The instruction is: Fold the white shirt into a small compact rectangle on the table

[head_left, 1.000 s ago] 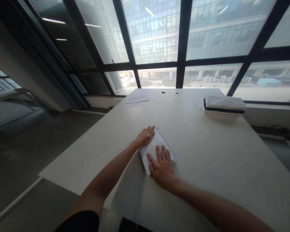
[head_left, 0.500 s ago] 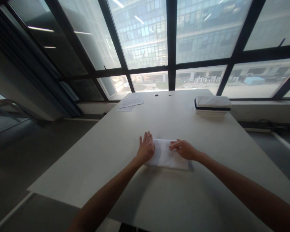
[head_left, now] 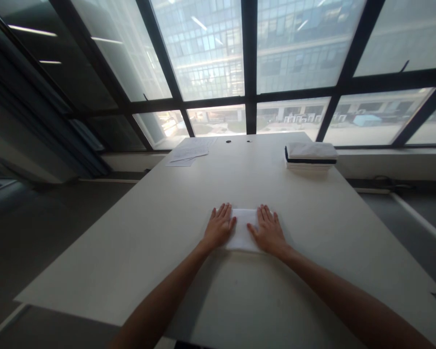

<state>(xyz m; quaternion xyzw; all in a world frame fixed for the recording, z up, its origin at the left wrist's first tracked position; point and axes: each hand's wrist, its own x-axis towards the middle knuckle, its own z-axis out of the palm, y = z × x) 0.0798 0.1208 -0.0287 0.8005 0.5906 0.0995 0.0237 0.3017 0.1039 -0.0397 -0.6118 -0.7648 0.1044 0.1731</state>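
The folded white cloth (head_left: 244, 230) lies flat on the table (head_left: 312, 232), a small, neat rectangle near the table's middle and closer to its near edge. Its left and right ends are covered, so only the centre strip shows, smooth and without visible creases.

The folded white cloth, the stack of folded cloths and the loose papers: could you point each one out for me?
folded white cloth (head_left: 244, 228), head view, on the bare middle strip between the two hands.
stack of folded cloths (head_left: 310, 151), head view, on its top white layer.
loose papers (head_left: 187, 153), head view, on the top sheet.
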